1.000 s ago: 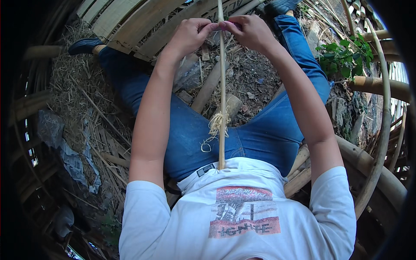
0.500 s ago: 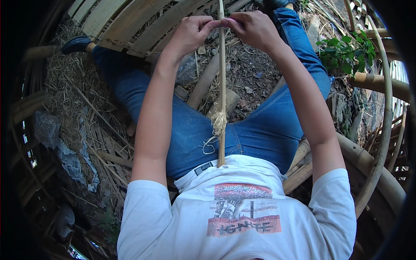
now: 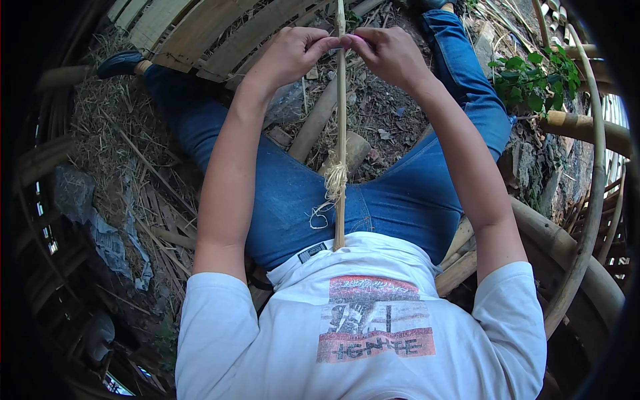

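stick [image 3: 341, 120]: matt wood | shavings [image 3: 335, 179]: rough, fibrous | jeans [image 3: 287, 200]: matt denim

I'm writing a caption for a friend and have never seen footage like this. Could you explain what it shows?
There's no machine: these are a person's bare hands. The view comes from a wide fisheye camera worn on the head, looking down, so straight edges bend toward the rim.

The left hand and right hand meet, fingers pinched, at a slender pale stick; what exactly they pinch is too small to tell. The stick's near end meets the white shirt at the waist, and pale curls hang partway along it. Dry straw litters the ground, with wooden slats beyond.
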### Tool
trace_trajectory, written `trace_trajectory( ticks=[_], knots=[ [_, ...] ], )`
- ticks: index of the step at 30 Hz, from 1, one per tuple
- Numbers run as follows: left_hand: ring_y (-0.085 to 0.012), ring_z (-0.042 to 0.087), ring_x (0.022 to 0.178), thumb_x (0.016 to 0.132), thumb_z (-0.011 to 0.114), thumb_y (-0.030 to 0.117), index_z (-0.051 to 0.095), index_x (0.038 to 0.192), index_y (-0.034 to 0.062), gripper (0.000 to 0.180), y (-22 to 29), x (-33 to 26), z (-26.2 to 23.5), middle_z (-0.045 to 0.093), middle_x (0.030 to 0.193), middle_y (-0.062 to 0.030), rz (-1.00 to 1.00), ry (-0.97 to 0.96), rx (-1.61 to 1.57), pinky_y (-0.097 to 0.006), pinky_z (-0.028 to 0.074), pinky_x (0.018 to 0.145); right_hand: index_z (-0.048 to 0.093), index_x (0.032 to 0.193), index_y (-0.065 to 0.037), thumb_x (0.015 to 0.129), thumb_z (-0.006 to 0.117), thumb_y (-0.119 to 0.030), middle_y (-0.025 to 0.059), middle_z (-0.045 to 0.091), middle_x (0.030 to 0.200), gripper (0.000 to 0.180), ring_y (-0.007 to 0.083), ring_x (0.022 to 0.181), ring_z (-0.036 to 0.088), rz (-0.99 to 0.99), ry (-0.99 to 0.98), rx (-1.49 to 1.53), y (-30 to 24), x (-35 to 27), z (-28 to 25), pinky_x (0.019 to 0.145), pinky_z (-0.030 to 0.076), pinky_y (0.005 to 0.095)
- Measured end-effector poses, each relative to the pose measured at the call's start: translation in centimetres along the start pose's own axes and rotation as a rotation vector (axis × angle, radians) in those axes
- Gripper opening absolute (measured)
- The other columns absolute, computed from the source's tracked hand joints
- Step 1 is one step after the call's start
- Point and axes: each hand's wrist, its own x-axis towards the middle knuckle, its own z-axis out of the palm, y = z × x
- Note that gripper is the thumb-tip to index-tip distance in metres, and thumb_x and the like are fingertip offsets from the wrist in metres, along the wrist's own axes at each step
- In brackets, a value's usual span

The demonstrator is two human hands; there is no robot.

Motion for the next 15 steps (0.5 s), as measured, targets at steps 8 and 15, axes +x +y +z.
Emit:
trace_trajectory(
  ticks=[8, 15],
  knots=[
    [-0.0155, 0.047, 0.057, 0.098, 0.064, 0.026, 0.073, 0.106, 0.0040, 0.026, 0.6, -1.8, 0.6, 0.058, 0.065, -0.0114, 0.046, 0.048, 0.068, -0.035, 0.042, 0.057, 0.075, 0.089, -0.016, 0.095, 0.060, -0.040, 0.0112, 0.066, 0.066, 0.028, 0.0343, 0.066, 0.066, 0.008, 0.016, 0.030, -1.3, -2.0, 0.2, 0.063, 0.053, 0.0468],
    [-0.0348, 0.055, 0.057, 0.095, 0.064, 0.033, 0.074, 0.095, 0.0092, 0.026, 2.1, -4.8, 1.1, 0.061, 0.066, -0.0164, -0.052, -0.045, 0.039, -0.042, 0.043, 0.057, 0.075, 0.090, -0.015, 0.095, 0.061, -0.037, 0.0128, 0.065, 0.065, 0.027, 0.0344, 0.065, 0.066, -0.001, -0.013, 0.115, -2.6, -4.8, 0.4, 0.061, 0.053, 0.0456]
  ],
)
